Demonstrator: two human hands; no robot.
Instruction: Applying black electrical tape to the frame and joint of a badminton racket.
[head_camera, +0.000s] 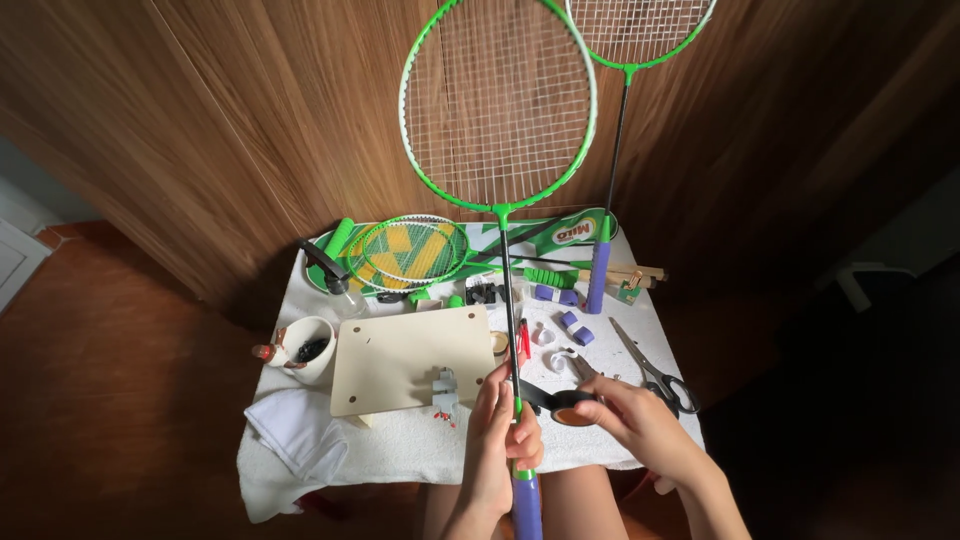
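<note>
My left hand (500, 440) grips a green badminton racket (497, 110) by the lower shaft, just above its purple handle (526, 505). The racket stands upright, its strung head up against the wooden wall. My right hand (640, 425) holds a roll of black tape (570, 405) beside the shaft. A strip of tape runs from the roll to the shaft near my left fingers.
A small table under a white cloth (400, 450) carries a cream board (410, 358), scissors (655, 372), purple grip rolls (575, 327), a white cup (310, 348), a folded towel (295, 430) and flat green rackets (410, 250). A second racket (610, 200) leans on the wall.
</note>
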